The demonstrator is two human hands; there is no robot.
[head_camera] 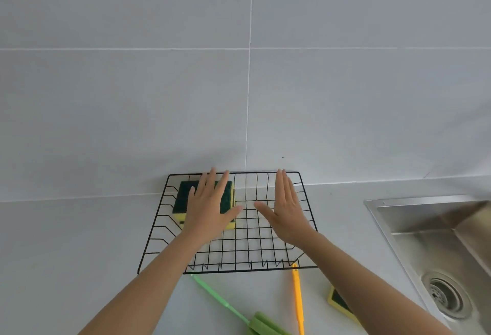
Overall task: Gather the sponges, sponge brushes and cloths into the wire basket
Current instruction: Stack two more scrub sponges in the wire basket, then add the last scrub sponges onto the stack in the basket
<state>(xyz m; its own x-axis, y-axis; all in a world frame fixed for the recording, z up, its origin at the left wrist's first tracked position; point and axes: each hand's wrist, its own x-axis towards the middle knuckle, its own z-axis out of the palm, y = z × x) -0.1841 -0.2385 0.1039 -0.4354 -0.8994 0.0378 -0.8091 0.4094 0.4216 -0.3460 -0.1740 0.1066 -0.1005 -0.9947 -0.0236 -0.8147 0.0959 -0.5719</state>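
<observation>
Head view of a pale grey surface (79, 241) backed by a tiled wall (159, 82). The landmark is the black wire basket (308, 202), standing against the foot of the wall.

Inside the basket, in its far-left corner, lies a yellow sponge with a dark green scouring face (183, 196); a second sponge edge shows beneath it at the near side.

The left hand (210, 207) is held flat and spread, palm down, over this sponge, hiding much of it; whether the palm touches the sponge cannot be told. The right hand (287, 212) is likewise flat and empty, fingers together and thumb out, above the right half of the basket floor.

Just in front of the basket's near rim, on the surface, lie a green sponge brush (225, 305), its handle tip touching or nearly touching the rim, and an orange brush handle (298, 300), its tip at the rim's right end. To the right of the orange handle, partly hidden by the right forearm, lies another yellow-and-green sponge (337, 301).

Right of the basket, well apart, is a steel sink (425, 228) with a drain strainer (442, 295).
</observation>
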